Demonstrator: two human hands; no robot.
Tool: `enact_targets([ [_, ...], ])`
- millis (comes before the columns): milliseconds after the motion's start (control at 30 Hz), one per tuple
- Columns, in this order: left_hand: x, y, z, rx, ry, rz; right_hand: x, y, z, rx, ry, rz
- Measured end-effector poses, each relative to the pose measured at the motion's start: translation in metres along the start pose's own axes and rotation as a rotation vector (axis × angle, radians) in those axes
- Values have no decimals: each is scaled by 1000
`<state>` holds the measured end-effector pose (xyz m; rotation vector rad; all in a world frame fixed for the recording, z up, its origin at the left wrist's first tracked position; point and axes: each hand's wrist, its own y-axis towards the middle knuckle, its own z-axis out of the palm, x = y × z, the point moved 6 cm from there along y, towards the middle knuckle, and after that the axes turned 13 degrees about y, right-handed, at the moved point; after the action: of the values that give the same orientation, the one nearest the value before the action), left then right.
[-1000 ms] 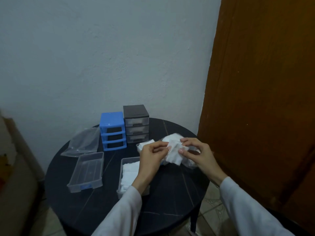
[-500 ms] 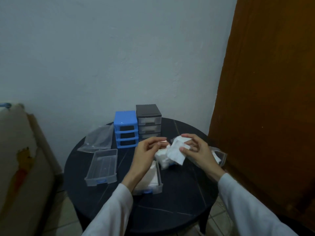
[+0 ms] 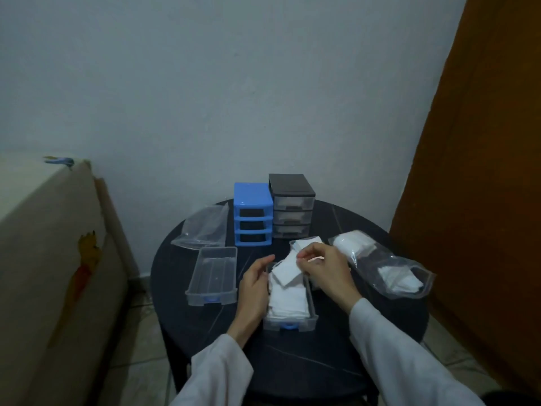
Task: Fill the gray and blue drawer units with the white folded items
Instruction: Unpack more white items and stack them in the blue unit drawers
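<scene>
Now, left of the filled drawer [image 3: 289,320] sits an empty clear drawer [image 3: 212,278]; my left hand [image 3: 254,285] rests loose and open against the filled drawer's left wall, holding nothing. Behind it stand the blue unit [image 3: 252,213] and gray unit [image 3: 292,205]. Over it, my right hand [image 3: 326,269] pinches a white folded item [image 3: 288,271].

Dim, bluish light is lying flat over the whole view, casting no sharp shadows. Around the right hand [image 3: 325,266], pinching a white folded item [image 3: 288,271], detail is looking soft and grainy, while a faint glare is showing on the plastic bag [image 3: 386,262] just beyond it. Toward the edges the wide lens is bending straight lines.
</scene>
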<state>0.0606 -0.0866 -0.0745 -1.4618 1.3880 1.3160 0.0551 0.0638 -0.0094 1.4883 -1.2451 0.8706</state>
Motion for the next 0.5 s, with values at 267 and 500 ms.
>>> enact_targets([
  [267, 4, -3, 2, 5, -70, -43, -10, -3, 8, -128, -100, 34],
  [500, 2, -5, 1, 14, 13, -32, -2, -8, 24, -7, -353, -80],
])
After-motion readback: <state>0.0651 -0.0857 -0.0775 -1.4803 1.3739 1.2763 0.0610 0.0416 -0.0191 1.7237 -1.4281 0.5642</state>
